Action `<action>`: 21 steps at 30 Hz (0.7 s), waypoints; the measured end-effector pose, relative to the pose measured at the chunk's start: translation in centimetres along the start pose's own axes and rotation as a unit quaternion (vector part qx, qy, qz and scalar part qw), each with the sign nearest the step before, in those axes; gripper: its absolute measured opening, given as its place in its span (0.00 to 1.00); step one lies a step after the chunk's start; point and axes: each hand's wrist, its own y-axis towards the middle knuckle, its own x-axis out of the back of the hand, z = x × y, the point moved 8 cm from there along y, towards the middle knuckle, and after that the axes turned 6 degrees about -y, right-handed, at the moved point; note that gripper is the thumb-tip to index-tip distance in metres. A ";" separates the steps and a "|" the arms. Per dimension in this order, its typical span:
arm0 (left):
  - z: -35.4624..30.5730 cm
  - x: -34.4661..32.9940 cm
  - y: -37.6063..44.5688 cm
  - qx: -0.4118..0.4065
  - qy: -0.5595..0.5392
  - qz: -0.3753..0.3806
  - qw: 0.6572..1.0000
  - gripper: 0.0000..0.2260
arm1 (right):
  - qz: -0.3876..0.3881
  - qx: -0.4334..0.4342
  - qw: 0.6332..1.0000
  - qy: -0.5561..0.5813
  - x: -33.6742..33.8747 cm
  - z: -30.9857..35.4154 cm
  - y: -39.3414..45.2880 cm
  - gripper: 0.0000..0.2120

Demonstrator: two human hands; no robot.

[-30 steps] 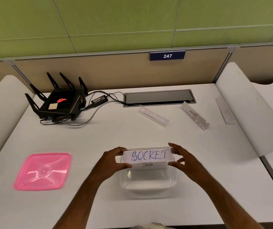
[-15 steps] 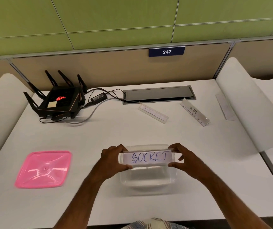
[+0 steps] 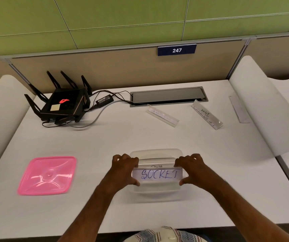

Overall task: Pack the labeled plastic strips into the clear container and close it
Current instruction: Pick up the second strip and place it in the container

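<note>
Holding a strip marked "SOCKET" in blue handwriting, both hands worked over the clear container near the front edge of the white desk. The left hand pinched the strip's left end, thumb below and fingers curled over the top; the right hand pinched the right end the same way. The strip lay across the container's open top, level with its rim, its face tilted toward the camera. Behind it, inside the container, another strip showed small dark writing that looked like "PANDA", only partly legible.

The pink lid lay flat on the desk, well apart to the left of the container.

Farther back, three more strips rested on the desk. One lay near the grey cable hatch, its writing too faint to read. A second, to the right, carried upside-down handwriting with "BEAR" readable. A third lay against the curved white divider at the right, with no readable mark.

A black router with upright antennas and a glowing red logo sat at the back left, its cables running toward the hatch. On the partition, a blue plate read "247".
</note>
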 end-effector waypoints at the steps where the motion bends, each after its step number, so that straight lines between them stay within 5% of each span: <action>1: 0.1 -0.2 0.0 0.008 0.004 0.010 1.000 0.30 | 0.003 0.005 1.000 -0.008 -0.1 0.2 0.1 0.32; 11: 0.4 -2.2 0.6 0.011 0.081 0.050 0.995 0.29 | -0.015 0.032 0.997 -0.068 -0.5 1.5 0.7 0.34; 21: 0.1 -4.3 1.8 -0.024 0.148 0.064 0.987 0.18 | 0.084 -0.018 0.988 -0.125 -2.0 0.5 2.1 0.19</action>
